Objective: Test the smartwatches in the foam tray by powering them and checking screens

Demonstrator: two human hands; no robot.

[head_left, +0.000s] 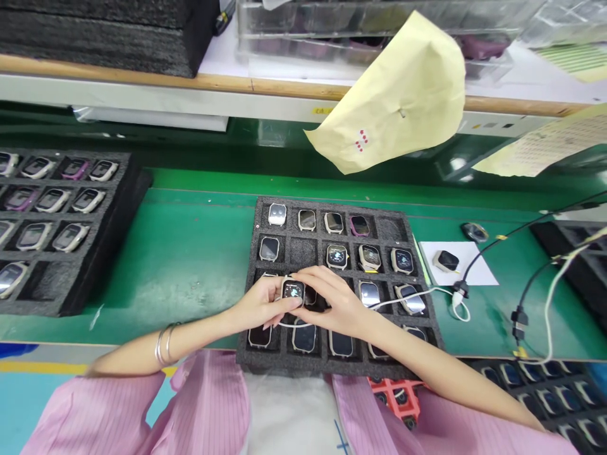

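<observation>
Your left hand (pixel 265 302) and right hand (pixel 339 304), fingers pinching, hold the lit smartwatch (pixel 293 289) over the black foam tray (pixel 303 254). Grip edges, thumbs off screen, white cable (pixel 389 303) slack.

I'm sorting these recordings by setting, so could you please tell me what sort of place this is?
Probably an electronics assembly or testing workshop, judging by the foam tray of watches, the green workbench and the cables.
</observation>
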